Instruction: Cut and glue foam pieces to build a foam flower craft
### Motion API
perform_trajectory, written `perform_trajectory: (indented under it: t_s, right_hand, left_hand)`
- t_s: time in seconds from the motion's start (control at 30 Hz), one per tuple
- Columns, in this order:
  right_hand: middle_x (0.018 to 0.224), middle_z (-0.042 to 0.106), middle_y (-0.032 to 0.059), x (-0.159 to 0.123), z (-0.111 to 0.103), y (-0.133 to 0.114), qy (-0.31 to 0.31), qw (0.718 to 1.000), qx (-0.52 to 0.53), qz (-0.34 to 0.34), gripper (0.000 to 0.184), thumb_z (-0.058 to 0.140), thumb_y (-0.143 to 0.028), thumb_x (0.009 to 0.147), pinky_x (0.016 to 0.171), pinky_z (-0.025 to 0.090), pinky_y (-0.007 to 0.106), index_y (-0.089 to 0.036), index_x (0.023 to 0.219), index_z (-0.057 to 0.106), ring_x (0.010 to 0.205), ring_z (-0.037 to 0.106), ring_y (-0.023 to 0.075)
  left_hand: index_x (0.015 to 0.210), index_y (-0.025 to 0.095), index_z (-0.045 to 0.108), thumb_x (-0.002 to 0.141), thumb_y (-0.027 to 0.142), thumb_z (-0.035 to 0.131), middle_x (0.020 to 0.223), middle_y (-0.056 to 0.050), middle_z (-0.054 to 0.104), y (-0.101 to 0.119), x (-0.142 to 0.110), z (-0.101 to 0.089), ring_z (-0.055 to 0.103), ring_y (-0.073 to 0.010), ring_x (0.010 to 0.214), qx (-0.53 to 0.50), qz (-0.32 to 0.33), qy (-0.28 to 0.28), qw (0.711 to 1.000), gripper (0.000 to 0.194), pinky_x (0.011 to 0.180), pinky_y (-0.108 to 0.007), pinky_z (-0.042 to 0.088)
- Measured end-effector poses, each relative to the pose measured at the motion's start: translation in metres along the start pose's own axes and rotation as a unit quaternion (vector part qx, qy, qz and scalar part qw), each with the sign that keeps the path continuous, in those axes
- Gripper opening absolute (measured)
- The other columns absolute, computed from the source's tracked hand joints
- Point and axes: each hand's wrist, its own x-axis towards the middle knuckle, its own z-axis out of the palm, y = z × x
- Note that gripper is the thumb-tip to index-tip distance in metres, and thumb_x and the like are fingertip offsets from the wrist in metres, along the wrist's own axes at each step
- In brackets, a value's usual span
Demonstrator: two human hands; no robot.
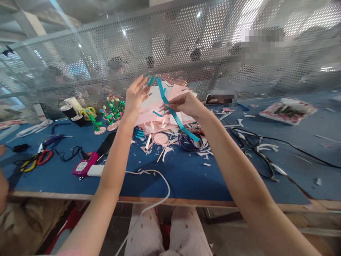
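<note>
My left hand point(135, 97) is raised above the table, its fingers spread and its thumb apart from them. A teal pointed shape point(151, 80) shows at its fingertips; whether it is a long nail or a loose piece I cannot tell. My right hand point(183, 105) grips a bent blue strip point(178, 120) between its fingers. The strip's upper end points up near my left fingertips, and its lower end hangs over the table. Below and behind both hands lies a heap of pink and white sheets point(149, 119) with a small blue strip point(157, 113) on it.
Small green craft plants point(112, 113) on pink bases stand left. Nearby lie a magenta device point(85, 164), a dark phone point(107, 143), scissors point(44, 157) and a glue gun point(54, 139). A white cable point(162, 177) crosses the front edge. Scraps, black cables point(255, 142) and a mesh partition point(170, 46) surround.
</note>
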Motion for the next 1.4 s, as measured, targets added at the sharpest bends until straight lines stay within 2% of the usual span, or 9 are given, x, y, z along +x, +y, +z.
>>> perform_trajectory:
  t_s: [0.13, 0.33, 0.47, 0.53, 0.67, 0.97, 1.17, 1.27, 1.4]
  right_hand:
    - [0.086, 0.072, 0.0089, -0.005, 0.003, -0.01, 0.011, 1.0, 0.014, -0.025, 0.044, 0.07, -0.049, 0.065, 0.07, 0.057, 0.033, -0.016, 0.094, 0.073, 0.083, 0.066, 0.0222]
    - [0.093, 0.072, 0.008, -0.006, 0.006, -0.016, -0.015, 0.999, 0.034, -0.011, 0.042, 0.069, -0.048, 0.066, 0.076, 0.056, 0.032, -0.016, 0.093, 0.073, 0.085, 0.066, 0.0201]
    - [0.091, 0.072, 0.0077, -0.003, 0.005, -0.012, -0.009, 1.0, 0.022, -0.02, 0.042, 0.07, -0.046, 0.065, 0.078, 0.055, 0.034, -0.015, 0.094, 0.073, 0.085, 0.066, 0.021]
    - [0.09, 0.072, 0.0081, -0.003, 0.005, -0.01, -0.004, 1.0, 0.004, -0.028, 0.041, 0.07, -0.046, 0.065, 0.077, 0.055, 0.034, -0.015, 0.092, 0.074, 0.087, 0.065, 0.022]
    - [0.088, 0.073, 0.0075, -0.004, 0.003, -0.012, -0.011, 0.999, -0.02, -0.031, 0.037, 0.072, -0.045, 0.063, 0.073, 0.055, 0.033, -0.018, 0.088, 0.075, 0.087, 0.065, 0.0229]
    - [0.076, 0.072, 0.0051, -0.005, 0.002, -0.012, -0.057, 0.997, -0.052, -0.026, 0.031, 0.071, -0.045, 0.061, 0.064, 0.052, 0.031, -0.019, 0.077, 0.076, 0.073, 0.063, 0.0187]
    - [0.07, 0.07, 0.0072, -0.007, -0.002, -0.011, -0.083, 0.992, -0.095, -0.002, 0.034, 0.07, -0.045, 0.063, 0.056, 0.047, 0.029, -0.016, 0.079, 0.076, 0.063, 0.06, 0.0156]
    - [0.07, 0.071, 0.0069, -0.007, -0.004, -0.009, -0.093, 0.991, -0.091, 0.018, 0.032, 0.071, -0.044, 0.062, 0.056, 0.048, 0.029, -0.017, 0.078, 0.076, 0.062, 0.059, 0.015]
    - [0.072, 0.071, 0.0068, -0.004, -0.004, -0.005, -0.095, 0.993, -0.062, 0.025, 0.029, 0.074, -0.041, 0.057, 0.058, 0.05, 0.029, -0.016, 0.072, 0.075, 0.062, 0.061, 0.0154]
  left_hand:
    - [0.09, 0.02, 0.063, 0.073, 0.028, 0.066, 0.102, -0.006, 0.066, -0.008, -0.003, 0.007, 0.063, -0.0224, 0.102, 0.005, -0.043, -0.041, 0.998, 0.019, 0.086, -0.035, 0.049]
    - [0.088, 0.021, 0.058, 0.07, 0.026, 0.069, 0.093, -0.002, 0.067, -0.017, -0.005, 0.011, 0.066, -0.0175, 0.09, -0.027, -0.052, -0.002, 0.998, 0.021, 0.08, -0.03, 0.053]
    - [0.084, 0.019, 0.059, 0.07, 0.03, 0.07, 0.086, -0.004, 0.069, -0.019, -0.004, 0.011, 0.066, -0.0206, 0.09, -0.043, -0.1, -0.072, 0.991, 0.02, 0.08, -0.034, 0.054]
    - [0.081, 0.019, 0.059, 0.069, 0.027, 0.07, 0.08, -0.002, 0.069, -0.018, -0.005, 0.012, 0.066, -0.0194, 0.089, -0.042, -0.083, -0.076, 0.993, 0.018, 0.081, -0.033, 0.053]
    - [0.074, 0.019, 0.06, 0.069, 0.019, 0.069, 0.072, 0.001, 0.069, -0.015, -0.005, 0.011, 0.067, -0.016, 0.085, -0.042, -0.041, -0.034, 0.998, 0.01, 0.081, -0.029, 0.054]
    - [0.074, 0.024, 0.062, 0.075, 0.023, 0.063, 0.081, 0.002, 0.07, -0.013, 0.007, -0.004, 0.064, -0.0135, 0.096, -0.034, 0.021, 0.043, 0.998, 0.002, 0.08, -0.025, 0.053]
    - [0.077, 0.023, 0.06, 0.074, 0.024, 0.064, 0.089, 0.001, 0.069, -0.004, 0.013, -0.021, 0.062, -0.0154, 0.102, -0.061, 0.06, 0.123, 0.989, 0.004, 0.083, -0.025, 0.051]
    - [0.078, 0.023, 0.061, 0.071, 0.026, 0.067, 0.09, 0.0, 0.068, -0.004, 0.014, -0.023, 0.061, -0.0166, 0.103, -0.064, 0.068, 0.118, 0.989, 0.01, 0.084, -0.026, 0.051]
    - [0.079, 0.023, 0.063, 0.07, 0.028, 0.068, 0.09, -0.001, 0.069, -0.004, 0.012, -0.015, 0.061, -0.018, 0.106, -0.066, 0.061, 0.067, 0.994, 0.012, 0.088, -0.027, 0.05]
